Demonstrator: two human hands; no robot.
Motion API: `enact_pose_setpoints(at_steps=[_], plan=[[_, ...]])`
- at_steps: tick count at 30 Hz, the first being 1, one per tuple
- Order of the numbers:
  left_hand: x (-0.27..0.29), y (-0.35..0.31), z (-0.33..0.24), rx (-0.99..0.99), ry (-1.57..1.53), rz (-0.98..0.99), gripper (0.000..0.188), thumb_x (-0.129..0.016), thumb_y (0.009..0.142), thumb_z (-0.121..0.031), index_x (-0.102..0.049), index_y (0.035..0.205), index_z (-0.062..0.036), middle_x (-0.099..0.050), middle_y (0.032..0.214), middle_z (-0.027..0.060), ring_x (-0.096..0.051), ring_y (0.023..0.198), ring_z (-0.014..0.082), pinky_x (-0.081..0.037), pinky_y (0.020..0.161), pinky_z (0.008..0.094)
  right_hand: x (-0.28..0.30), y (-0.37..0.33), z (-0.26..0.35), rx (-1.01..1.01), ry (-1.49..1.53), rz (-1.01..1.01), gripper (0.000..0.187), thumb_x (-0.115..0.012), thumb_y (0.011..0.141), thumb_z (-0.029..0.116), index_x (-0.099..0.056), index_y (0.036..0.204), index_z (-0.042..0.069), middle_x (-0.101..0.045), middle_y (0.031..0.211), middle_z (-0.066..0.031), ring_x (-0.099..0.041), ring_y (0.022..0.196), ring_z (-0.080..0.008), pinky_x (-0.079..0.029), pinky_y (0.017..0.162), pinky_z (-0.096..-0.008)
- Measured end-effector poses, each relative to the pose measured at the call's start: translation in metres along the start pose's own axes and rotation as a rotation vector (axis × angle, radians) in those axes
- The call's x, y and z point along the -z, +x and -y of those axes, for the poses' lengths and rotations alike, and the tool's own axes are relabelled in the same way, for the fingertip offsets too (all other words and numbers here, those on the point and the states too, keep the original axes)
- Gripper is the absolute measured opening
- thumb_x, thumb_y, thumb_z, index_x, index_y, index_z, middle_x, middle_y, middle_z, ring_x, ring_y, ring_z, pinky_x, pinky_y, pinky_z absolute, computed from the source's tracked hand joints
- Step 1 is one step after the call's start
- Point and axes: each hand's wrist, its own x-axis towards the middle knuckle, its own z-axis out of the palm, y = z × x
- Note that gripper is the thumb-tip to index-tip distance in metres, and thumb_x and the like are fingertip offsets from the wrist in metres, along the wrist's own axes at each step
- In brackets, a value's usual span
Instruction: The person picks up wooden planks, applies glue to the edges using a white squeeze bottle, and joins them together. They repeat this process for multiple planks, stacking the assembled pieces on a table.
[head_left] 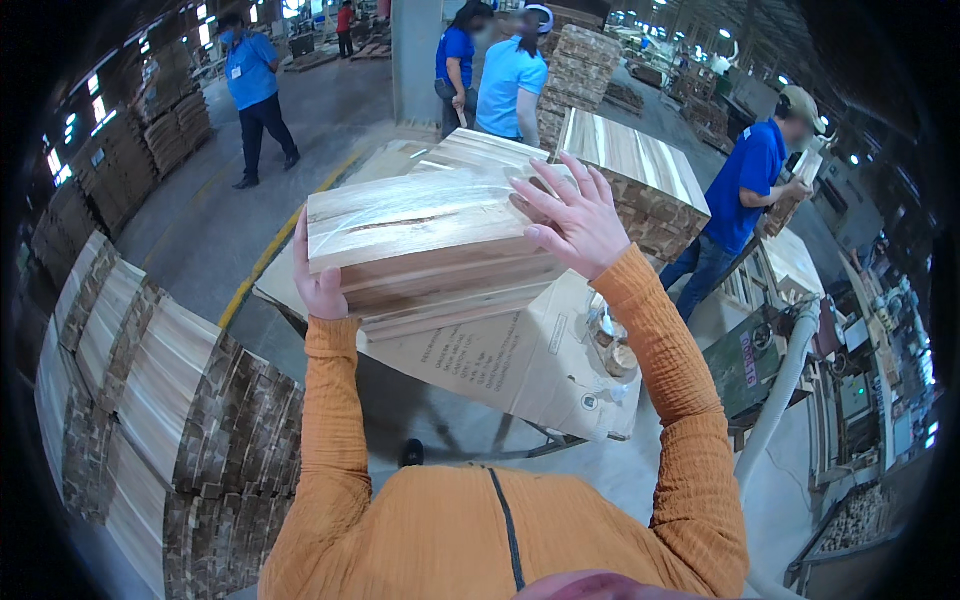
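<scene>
A pale wooden board (420, 212) with a dark crack in its grain lies tilted in front of me, over more boards (460, 285). My left hand (322, 285) grips its left end, thumb on the near side. Fingers spread, my right hand (580, 215) rests on the board's right part. Beneath is a table covered with printed cardboard (470, 365). On the cardboard's right side sit small round items in clear wrap (615, 350). Just beyond my right hand stands a tall stack of boards (650, 200).
Large board stacks (150, 370) stand on the floor at left. A yellow floor line (236, 300) runs past the table. One person (740, 190) on the right holds a wooden piece; others (510, 85) stand behind the table. Machinery (752, 365) and a grey pipe (790, 375) are at right.
</scene>
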Motion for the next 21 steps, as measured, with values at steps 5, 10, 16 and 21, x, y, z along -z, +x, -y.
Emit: enact_pose_setpoints(at_steps=[5, 10, 16, 21], plan=[[0.007, 0.004, 0.005, -0.037, 0.059, 0.046, 0.085, -0.055, 0.082, -0.051, -0.032, 0.138, 0.0077, -0.042, 0.137, 0.0179, -0.042, 0.126, 0.0252, -0.031, 0.106, 0.0351, 0.000, 0.007, 0.003, 0.046, -0.049, 0.060, 0.055, -0.036, 0.089, 0.061, -0.043, 0.136, 0.035, -0.034, 0.147, -0.0041, -0.021, 0.138, -0.0314, -0.011, 0.111, -0.0526], [0.008, 0.004, 0.007, -0.037, 0.064, 0.040, 0.078, -0.054, 0.082, -0.043, -0.032, 0.138, 0.0071, -0.042, 0.138, 0.0183, -0.042, 0.126, 0.0255, -0.031, 0.106, 0.0352, 0.001, 0.008, 0.005, 0.093, -0.029, 0.067, 0.055, -0.036, 0.089, 0.061, -0.043, 0.136, 0.034, -0.033, 0.147, -0.0041, -0.020, 0.138, -0.0318, -0.011, 0.111, -0.0527], [0.006, 0.010, 0.009, -0.086, 0.088, 0.025, 0.080, -0.055, 0.082, -0.044, -0.032, 0.139, 0.0064, -0.042, 0.138, 0.0180, -0.043, 0.126, 0.0254, -0.031, 0.106, 0.0354, 0.003, 0.014, 0.004, 0.132, -0.046, 0.098, 0.058, -0.035, 0.089, 0.061, -0.043, 0.138, 0.031, -0.033, 0.147, -0.0051, -0.020, 0.138, -0.0330, -0.012, 0.111, -0.0529], [0.007, 0.012, 0.010, -0.061, 0.086, 0.028, 0.081, -0.056, 0.082, -0.046, -0.033, 0.138, 0.0065, -0.043, 0.137, 0.0173, -0.043, 0.126, 0.0253, -0.032, 0.105, 0.0356, -0.001, 0.022, 0.009, 0.121, 0.037, 0.155, 0.061, -0.033, 0.087, 0.067, -0.041, 0.138, 0.035, -0.033, 0.148, -0.0048, -0.017, 0.140, -0.0320, -0.007, 0.111, -0.0541]])
